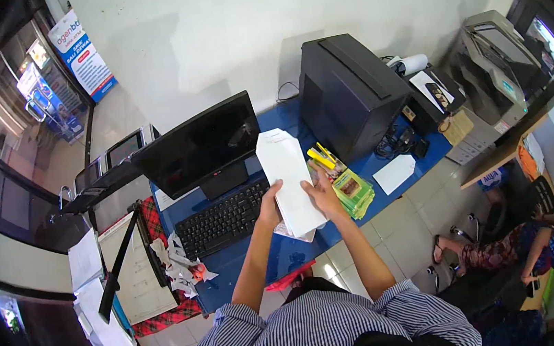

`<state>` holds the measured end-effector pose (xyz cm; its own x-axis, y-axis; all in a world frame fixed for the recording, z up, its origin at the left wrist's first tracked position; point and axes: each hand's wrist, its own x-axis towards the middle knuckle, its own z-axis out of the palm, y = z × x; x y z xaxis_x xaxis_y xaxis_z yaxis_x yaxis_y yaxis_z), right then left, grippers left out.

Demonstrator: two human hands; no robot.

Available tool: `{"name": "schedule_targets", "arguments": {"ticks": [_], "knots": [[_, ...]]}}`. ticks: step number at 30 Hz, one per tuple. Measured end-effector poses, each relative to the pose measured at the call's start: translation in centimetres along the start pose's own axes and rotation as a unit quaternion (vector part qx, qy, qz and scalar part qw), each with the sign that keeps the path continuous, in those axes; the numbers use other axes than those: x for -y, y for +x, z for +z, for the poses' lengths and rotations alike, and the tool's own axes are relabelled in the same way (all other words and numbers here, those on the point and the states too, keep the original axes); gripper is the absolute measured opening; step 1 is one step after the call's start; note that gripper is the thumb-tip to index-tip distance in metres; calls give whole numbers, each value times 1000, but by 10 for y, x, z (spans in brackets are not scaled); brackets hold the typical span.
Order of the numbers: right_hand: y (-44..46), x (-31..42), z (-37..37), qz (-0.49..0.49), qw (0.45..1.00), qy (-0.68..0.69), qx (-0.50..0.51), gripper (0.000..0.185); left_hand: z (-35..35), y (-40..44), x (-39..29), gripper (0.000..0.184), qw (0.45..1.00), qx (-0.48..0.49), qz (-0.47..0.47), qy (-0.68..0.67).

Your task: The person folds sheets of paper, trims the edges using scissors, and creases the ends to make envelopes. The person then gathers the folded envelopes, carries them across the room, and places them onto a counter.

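A stack of long white envelopes is held upright over the blue desk, its clipped-corner flap end pointing away from me. My left hand is closed on the stack's left edge, thumb on top. On the right edge my right hand grips the same stack, its thumb also on the front face. Just right of that hand lie green-and-yellow printed booklets and a bright yellow object whose kind I cannot make out. A single white envelope rests farther right on the desk.
The blue desk bears a keyboard, a monitor and a black computer tower. Left are a paper cutter and torn paper. A copier stands right; a seated person is at lower right.
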<state>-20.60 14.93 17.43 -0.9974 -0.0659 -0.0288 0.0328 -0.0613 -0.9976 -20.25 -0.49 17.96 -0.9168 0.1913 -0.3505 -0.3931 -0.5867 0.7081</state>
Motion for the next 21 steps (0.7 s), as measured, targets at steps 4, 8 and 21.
{"name": "schedule_targets", "arguments": {"ticks": [4, 8, 21], "knots": [[-29, 12, -11, -10, 1000, 19, 0, 62, 27, -27, -2, 70, 999, 18, -18, -22], [-51, 32, -22, -36, 998, -35, -48, 64, 52, -35, 8, 77, 999, 37, -20, 7], [-80, 64, -137, -99, 959, -58, -260, 51, 147, 15, 78, 47, 983, 153, -42, 88]]}}
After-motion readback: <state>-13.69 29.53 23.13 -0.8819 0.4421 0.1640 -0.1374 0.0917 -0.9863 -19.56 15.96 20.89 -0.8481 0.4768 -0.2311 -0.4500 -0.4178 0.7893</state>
